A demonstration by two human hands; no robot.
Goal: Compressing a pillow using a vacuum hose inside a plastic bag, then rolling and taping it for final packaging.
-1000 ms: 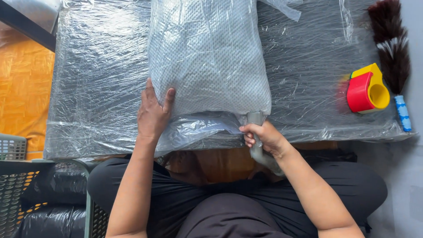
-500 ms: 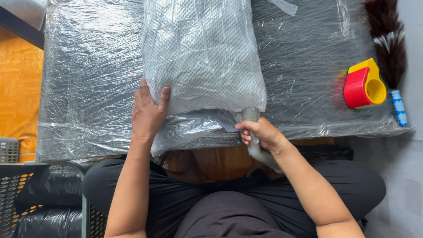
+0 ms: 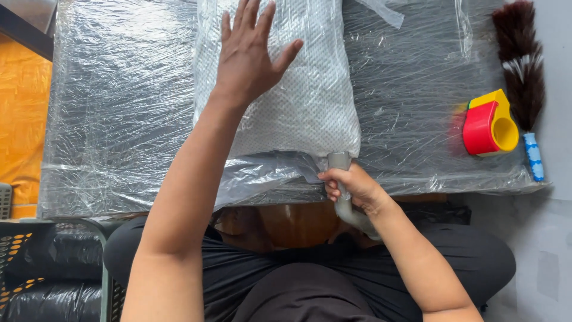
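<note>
A white textured pillow in a clear plastic bag [image 3: 298, 101] lies on a table covered in plastic wrap [image 3: 119, 119]. My left hand [image 3: 250, 53] rests flat on top of the pillow, fingers spread, holding nothing. My right hand [image 3: 351, 185] grips a grey hose nozzle [image 3: 341, 164] at the bag's gathered open end, near the table's front edge. The hose curves down toward my lap.
A red and yellow tape dispenser [image 3: 488, 125] sits at the right of the table. A brown feather duster with a blue handle [image 3: 524, 65] lies beside it. A black mesh basket [image 3: 36, 268] stands at the lower left. An orange surface [image 3: 21, 119] shows at the left.
My left hand has moved from the pillow's near left corner up onto the middle of the pillow, fingers spread. My right hand stays on the nozzle.
</note>
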